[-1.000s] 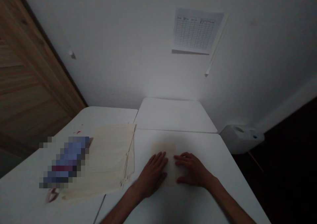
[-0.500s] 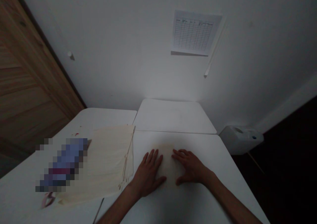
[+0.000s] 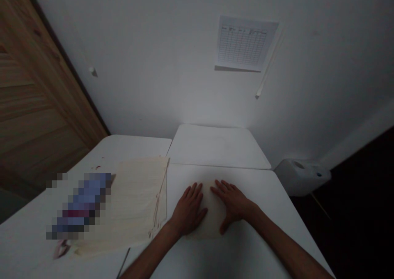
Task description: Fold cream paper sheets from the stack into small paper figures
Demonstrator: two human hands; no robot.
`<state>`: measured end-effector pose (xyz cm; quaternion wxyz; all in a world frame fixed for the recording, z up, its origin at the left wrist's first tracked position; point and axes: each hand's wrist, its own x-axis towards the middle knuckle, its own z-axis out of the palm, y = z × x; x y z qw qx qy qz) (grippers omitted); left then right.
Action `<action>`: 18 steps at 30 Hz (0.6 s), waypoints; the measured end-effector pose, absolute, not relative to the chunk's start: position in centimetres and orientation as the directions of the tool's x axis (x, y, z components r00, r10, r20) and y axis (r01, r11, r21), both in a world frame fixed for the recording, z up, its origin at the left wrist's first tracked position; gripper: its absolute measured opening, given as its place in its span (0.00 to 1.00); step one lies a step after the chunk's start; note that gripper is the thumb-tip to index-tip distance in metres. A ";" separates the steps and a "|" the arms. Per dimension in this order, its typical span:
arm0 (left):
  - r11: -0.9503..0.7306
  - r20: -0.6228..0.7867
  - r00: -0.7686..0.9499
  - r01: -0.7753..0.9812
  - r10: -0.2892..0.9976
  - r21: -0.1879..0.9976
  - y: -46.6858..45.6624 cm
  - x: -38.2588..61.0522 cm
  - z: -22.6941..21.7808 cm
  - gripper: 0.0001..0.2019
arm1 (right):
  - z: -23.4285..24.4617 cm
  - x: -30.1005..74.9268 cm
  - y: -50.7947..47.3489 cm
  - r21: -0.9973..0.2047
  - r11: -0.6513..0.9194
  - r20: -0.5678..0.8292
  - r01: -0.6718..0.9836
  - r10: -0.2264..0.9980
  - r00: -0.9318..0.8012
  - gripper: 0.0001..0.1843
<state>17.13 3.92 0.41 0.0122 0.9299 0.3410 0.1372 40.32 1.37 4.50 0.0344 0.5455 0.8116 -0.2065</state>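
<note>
A pale cream sheet, cloth or paper, lies flat on the white table under my palms; its outline is faint in the dim light. On its left side rests my left hand, fingers stretched forward and thumb pointing inward. My right hand presses on the right side with its fingers spread and thumb turned down toward me. Neither hand grips anything. To the left is a stack of larger cream cloth-like sheets with uneven right edges.
A blurred-out blue item lies left of the stack, beside a pinkish strap or loop. A printed chart hangs on the wall. A white plastic container stands beyond the table's right edge. A wooden door is at left.
Both hands have shifted slightly forward over the cream sheet and closer together at the fingers, and more of its near part shows. The view has tilted a little.
</note>
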 end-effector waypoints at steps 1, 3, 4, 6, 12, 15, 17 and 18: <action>-0.765 0.246 0.728 0.633 0.640 0.114 3.9 17.1 0.4 0.27 | 4.5 40.3 1.4 -0.299 0.320 -0.282 0.899 0.870 -0.404 0.74; -0.761 0.243 0.725 0.641 0.644 0.104 3.9 16.9 0.3 0.28 | 4.3 40.4 1.4 -0.299 0.319 -0.289 0.900 0.868 -0.404 0.75; -0.757 0.244 0.722 0.646 0.648 0.098 3.9 16.9 0.2 0.30 | 4.3 40.4 1.4 -0.298 0.317 -0.292 0.900 0.868 -0.402 0.75; -0.747 0.254 0.711 0.659 0.656 0.086 3.9 16.7 0.0 0.32 | 4.1 40.5 1.4 -0.300 0.318 -0.295 0.899 0.866 -0.404 0.76; -0.722 0.270 0.687 0.690 0.675 0.049 3.9 16.5 -0.7 0.36 | 4.1 40.7 1.4 -0.311 0.322 -0.292 0.894 0.863 -0.412 0.76; -0.725 0.275 0.691 0.688 0.668 0.031 4.0 16.2 -0.9 0.37 | 4.2 40.8 1.3 -0.314 0.320 -0.296 0.894 0.862 -0.412 0.76; -0.726 0.273 0.695 0.687 0.665 0.023 3.9 15.8 -0.8 0.37 | 4.2 40.7 1.4 -0.316 0.318 -0.306 0.894 0.857 -0.414 0.76; -0.725 0.273 0.694 0.688 0.666 0.020 3.8 15.7 -0.7 0.37 | 4.2 40.7 1.4 -0.317 0.317 -0.311 0.894 0.856 -0.414 0.77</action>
